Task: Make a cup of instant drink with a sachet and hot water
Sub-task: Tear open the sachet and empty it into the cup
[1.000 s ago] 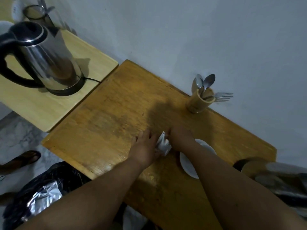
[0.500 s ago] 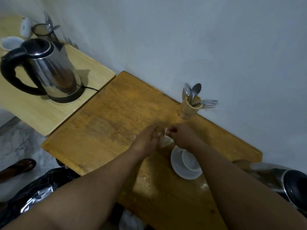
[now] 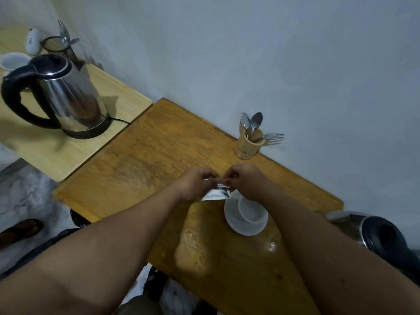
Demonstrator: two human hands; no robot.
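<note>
A small silver-and-white sachet hangs upright above the wooden table. My left hand and my right hand both pinch its top edge, fingertips nearly touching. Just below and to the right sits a white cup on a white saucer; the cup looks empty. A steel kettle with a black handle stands on its base on the lighter side table at the left.
A wooden holder with spoons and a fork stands by the wall. A second kettle sits at the right edge. A white mug and a glass with cutlery are behind the left kettle. A black bag lies on the floor.
Both hands lifted the sachet off the table and now hold it upright by its top above the cup's edge. The camera tilted, showing the cup and saucer fully.
</note>
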